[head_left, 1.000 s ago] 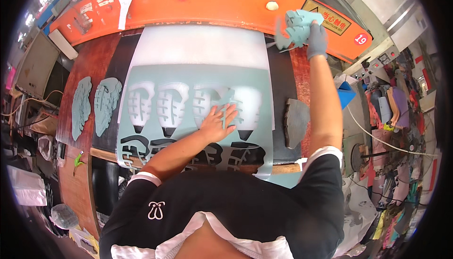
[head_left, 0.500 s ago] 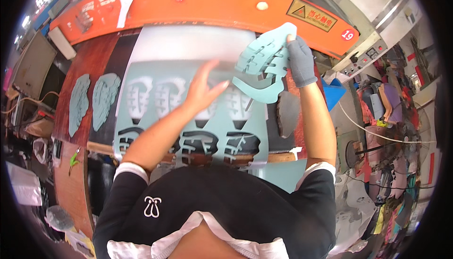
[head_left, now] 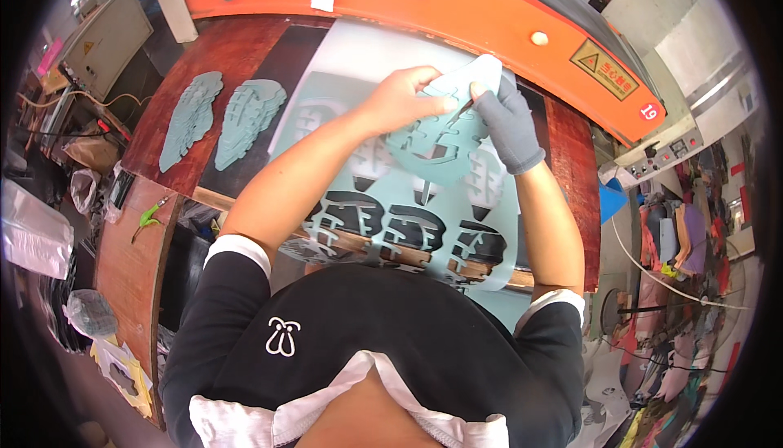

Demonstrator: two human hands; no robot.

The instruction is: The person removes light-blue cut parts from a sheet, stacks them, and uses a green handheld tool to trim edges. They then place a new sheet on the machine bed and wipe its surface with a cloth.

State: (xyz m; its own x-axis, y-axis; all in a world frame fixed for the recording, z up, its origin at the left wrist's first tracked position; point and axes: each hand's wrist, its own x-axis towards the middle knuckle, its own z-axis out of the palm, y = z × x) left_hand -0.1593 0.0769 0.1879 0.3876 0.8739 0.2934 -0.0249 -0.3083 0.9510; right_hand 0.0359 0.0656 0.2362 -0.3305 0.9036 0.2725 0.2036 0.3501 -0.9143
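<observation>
Shoe-upper cutouts [head_left: 432, 131], pale teal and slotted, are held above the perforated sheet [head_left: 453, 207], between the bare left hand [head_left: 404, 101], pinching one edge, and gloved right hand [head_left: 510, 121], gripping the other.

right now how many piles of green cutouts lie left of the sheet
2: one pile on the red board, the other pile right of it, nearer the sheet; neither hidden.

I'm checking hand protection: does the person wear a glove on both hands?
No, the right hand wears a grey glove, while the left hand is bare.
</observation>
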